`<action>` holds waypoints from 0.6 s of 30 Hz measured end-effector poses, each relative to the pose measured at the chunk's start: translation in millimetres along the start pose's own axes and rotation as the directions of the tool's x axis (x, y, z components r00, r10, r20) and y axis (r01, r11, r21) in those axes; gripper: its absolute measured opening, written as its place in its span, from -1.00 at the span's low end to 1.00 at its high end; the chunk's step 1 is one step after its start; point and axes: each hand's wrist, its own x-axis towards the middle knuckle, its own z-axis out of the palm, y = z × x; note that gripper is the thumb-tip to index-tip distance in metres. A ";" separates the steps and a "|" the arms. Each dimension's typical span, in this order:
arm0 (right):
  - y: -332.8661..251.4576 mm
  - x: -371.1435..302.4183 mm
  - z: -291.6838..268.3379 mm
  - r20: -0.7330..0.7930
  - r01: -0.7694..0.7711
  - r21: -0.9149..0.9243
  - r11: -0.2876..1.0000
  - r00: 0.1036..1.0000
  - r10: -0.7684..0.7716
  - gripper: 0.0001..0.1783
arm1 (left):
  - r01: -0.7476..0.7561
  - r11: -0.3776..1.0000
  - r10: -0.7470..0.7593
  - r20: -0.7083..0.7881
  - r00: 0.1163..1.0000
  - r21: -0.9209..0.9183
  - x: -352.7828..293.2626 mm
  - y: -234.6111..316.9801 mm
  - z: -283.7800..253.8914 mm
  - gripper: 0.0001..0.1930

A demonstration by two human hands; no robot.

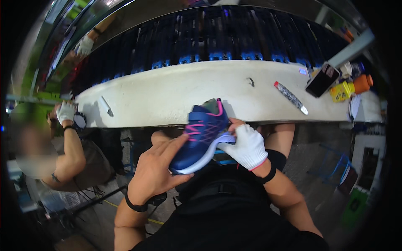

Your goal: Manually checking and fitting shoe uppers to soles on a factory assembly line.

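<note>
Among the containers, I have a yellow box-shaped container (342, 91) between two and three o'clock, touching an orange cylinder (362, 83); I can't see what either holds. A green bin (356, 205) stands down at four o'clock, too dim for me to see inside. Near the centre is the sneaker (201, 138), toe toward seven o'clock and ankle opening toward one, held over the near edge of the white bench (167, 98). Its upper is smooth dark blue at the toe with a crisscross pattern on the side, pink laces, a pink heel trim and a pale, curving sole. I see the bare left hand (155, 164) gripping the forefoot, thumb against the sole, and the right hand (250, 146), in a ribbed white knit glove, grasping the heel end. The bench top is scuffed, with a dark curled scrap (251, 82) between one and two, a glossy black phone (322, 80) just past two, and a white cylindrical piece (104, 105) between nine and ten. Dark rollers (201, 37) with blue ends run across twelve. For markings, I make out dark print on the yellow container and busy black-and-white patterning on the red-ended marker (291, 98) inward of it.
</note>
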 end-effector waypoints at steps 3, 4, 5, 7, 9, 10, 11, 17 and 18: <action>-13.4 -11.5 -28.1 -0.251 0.273 -0.105 0.956 0.923 -0.291 0.09 | -0.268 0.963 0.262 -0.176 0.949 -0.012 14.9 2.1 14.5 -0.11; -16.7 -17.8 -39.7 -0.232 0.346 -0.031 0.938 0.910 -0.343 0.15 | -0.349 0.936 0.320 -0.303 0.898 -0.048 25.2 5.4 20.1 -0.20; -22.5 -23.4 -54.4 -0.232 0.429 0.081 0.900 0.886 -0.401 0.18 | -0.412 0.907 0.342 -0.419 0.841 -0.089 34.9 2.4 35.0 -0.26; -37.5 -26.4 -77.5 -0.281 0.583 0.209 0.785 0.805 -0.523 0.21 | -0.519 0.844 0.352 -0.595 0.722 -0.131 55.3 0.9 61.6 -0.39; -39.2 -24.1 -84.8 -0.343 0.612 0.162 0.774 0.770 -0.537 0.12 | -0.572 0.805 0.383 -0.600 0.702 -0.157 70.1 -1.1 78.0 -0.45; -35.7 -21.4 -87.9 -0.364 0.613 0.142 0.778 0.763 -0.535 0.09 | -0.596 0.784 0.407 -0.582 0.704 -0.173 76.1 -3.4 85.8 -0.47; -36.7 -20.9 -89.9 -0.362 0.541 0.162 0.825 0.811 -0.460 0.04 | -0.588 0.777 0.373 -0.587 0.719 -0.226 79.7 -4.4 98.1 -0.51; -19.5 -17.5 -90.9 -0.360 0.489 0.240 0.839 0.847 -0.391 -0.04 | -0.646 0.695 0.386 -0.593 0.706 -0.316 87.6 -5.8 117.1 -0.54; -17.1 -14.7 -92.6 -0.356 0.502 0.269 0.822 0.845 -0.399 -0.06 | -0.644 0.693 0.377 -0.599 0.706 -0.323 88.0 -6.8 118.6 -0.54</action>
